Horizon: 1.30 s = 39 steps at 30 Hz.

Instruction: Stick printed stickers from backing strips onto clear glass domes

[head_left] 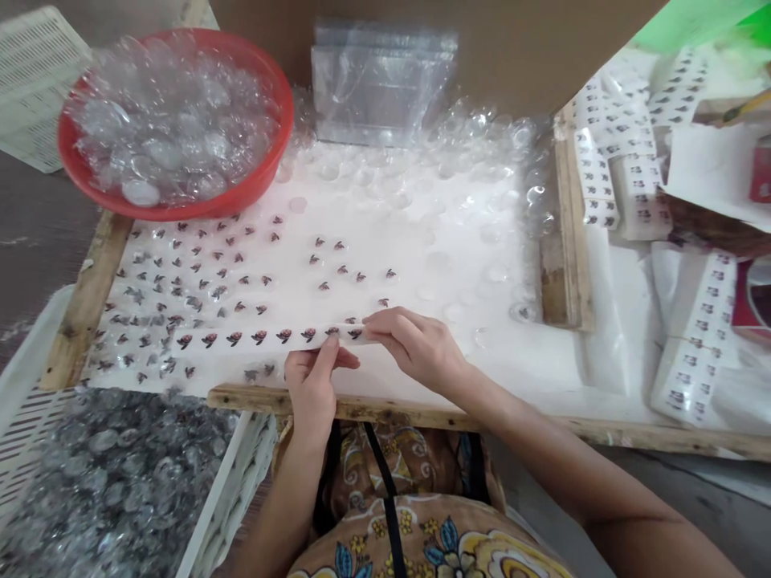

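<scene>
Just beyond the front wooden rail [397, 410], the left hand [314, 381] pinches the printed strip [246, 337], while the right hand [418, 343] grips its right portion. Keep the strip taut and flat; farther beyond the rail stands the red basin [198, 212]

I see room to pass over the tabletop [536, 353] right of the right hand [422, 345]; the red basin [256, 183] blocks the far left, a brown panel [511, 48] the back, a wooden strip [577, 257] the right.
</scene>
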Each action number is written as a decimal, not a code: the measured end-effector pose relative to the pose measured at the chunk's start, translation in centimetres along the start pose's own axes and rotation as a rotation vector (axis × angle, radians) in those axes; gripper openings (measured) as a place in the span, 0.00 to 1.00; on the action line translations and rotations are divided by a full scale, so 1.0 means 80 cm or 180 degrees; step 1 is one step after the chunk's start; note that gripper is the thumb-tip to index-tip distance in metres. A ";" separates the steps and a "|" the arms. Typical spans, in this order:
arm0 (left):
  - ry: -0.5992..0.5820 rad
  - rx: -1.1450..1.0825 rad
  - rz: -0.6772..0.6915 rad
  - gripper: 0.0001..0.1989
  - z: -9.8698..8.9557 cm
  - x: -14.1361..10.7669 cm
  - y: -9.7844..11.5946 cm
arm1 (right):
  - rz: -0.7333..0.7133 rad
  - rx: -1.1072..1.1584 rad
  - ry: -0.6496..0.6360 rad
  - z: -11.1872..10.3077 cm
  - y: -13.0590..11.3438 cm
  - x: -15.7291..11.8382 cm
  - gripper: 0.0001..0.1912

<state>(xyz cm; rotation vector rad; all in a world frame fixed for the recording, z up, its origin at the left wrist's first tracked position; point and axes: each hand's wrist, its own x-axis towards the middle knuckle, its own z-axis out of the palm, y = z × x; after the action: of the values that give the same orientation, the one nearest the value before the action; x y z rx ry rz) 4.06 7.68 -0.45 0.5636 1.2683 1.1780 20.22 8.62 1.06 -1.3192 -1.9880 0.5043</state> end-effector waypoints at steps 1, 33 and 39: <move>0.0000 -0.0021 0.0007 0.13 0.000 0.001 0.000 | 0.0020 0.0060 0.0058 0.000 0.000 -0.002 0.05; -0.0065 0.0012 0.0067 0.10 0.003 -0.001 0.004 | 0.2649 0.0481 -0.0034 -0.068 0.089 0.009 0.06; -0.0168 -0.0036 0.0101 0.10 0.001 -0.001 0.004 | 0.2482 0.0203 -0.0161 -0.062 0.089 0.010 0.05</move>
<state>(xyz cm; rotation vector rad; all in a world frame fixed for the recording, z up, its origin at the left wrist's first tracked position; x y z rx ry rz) 4.06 7.74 -0.14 0.6046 1.2112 1.1886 28.18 11.98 0.11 -2.0368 -1.4134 0.9480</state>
